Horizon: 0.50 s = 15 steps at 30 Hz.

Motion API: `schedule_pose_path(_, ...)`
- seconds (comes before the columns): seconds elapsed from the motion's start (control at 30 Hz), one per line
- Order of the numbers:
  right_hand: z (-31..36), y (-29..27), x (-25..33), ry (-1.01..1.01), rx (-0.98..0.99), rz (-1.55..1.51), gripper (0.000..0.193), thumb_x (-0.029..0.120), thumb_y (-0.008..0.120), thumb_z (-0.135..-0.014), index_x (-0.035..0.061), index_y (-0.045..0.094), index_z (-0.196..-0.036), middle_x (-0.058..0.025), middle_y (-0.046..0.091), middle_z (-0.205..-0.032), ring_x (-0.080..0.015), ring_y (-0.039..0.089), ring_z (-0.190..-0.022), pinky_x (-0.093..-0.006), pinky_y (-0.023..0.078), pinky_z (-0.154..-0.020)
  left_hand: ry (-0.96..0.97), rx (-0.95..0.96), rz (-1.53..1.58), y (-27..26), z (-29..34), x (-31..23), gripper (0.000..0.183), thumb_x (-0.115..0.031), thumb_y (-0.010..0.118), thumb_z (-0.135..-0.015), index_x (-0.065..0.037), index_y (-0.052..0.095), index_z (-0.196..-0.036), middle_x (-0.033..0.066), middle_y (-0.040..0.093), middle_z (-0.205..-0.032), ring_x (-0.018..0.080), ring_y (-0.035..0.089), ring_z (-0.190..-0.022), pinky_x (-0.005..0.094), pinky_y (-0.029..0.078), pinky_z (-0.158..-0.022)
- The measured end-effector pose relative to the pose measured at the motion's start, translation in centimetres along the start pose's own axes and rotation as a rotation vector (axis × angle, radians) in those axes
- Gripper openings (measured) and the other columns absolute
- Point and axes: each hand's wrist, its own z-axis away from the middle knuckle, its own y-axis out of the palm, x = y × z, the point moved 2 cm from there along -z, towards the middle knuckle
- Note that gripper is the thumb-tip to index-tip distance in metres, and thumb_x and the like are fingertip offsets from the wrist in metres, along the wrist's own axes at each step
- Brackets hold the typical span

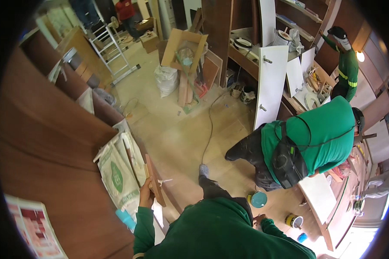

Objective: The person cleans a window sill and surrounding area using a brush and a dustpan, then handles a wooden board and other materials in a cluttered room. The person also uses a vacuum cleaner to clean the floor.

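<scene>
My left hand [146, 195] is closed round a narrow brown wooden board [154, 179], held upright at my left. Beside it leans a white sack [116, 172] with a green print, against the brown panelling. My right hand [259, 221] hangs low by my right thigh; its fingers are partly hidden, and I cannot make out whether they hold anything. Nearest to that hand on the floor are a can with a teal lid [258, 199] and an open paint can [294, 221]. A light blue object [126, 219] lies below the sack.
A co-worker in green [311, 138] bends over at my right, wearing a black pack. Another person [348, 64] stands at the shelves. A cable [210, 129] crosses the floor. Ahead are a white door panel [271, 86], an open cardboard box [183, 49] and a stepladder [112, 52].
</scene>
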Motion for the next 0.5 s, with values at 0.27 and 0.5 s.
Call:
schedule_pose_path(0.27,6.3,-2.3,21.4,-0.088,-0.04,0.041,0.04,0.039,0.06,-0.084,0.0032,0.07,-0.099,-0.0137,0.071,-0.088,-0.0252,0.07,-0.078,-0.0398,0.056,-0.067,-0.153,0.104,0.059,3.2,-12.8,-9.7,0.037,-0.036,0.058,-0.09,-0.005,0.054,-0.109,0.0111,0.062,-0.089,0.0245,0.064,-0.078,0.0395,0.055,-0.069)
schedule_pose_path(0.5,5.8,-5.5,36.4,-0.188,-0.117,-0.288,0.033,0.031,0.056,-0.086,0.0017,0.071,-0.094,-0.0125,0.07,-0.08,-0.0246,0.068,-0.067,-0.0375,0.054,-0.055,-0.199,0.119,0.133,6.5,-26.7,-18.7,0.042,-0.039,0.06,-0.088,-0.007,0.052,-0.114,0.0109,0.06,-0.088,0.028,0.063,-0.077,0.0412,0.055,-0.069)
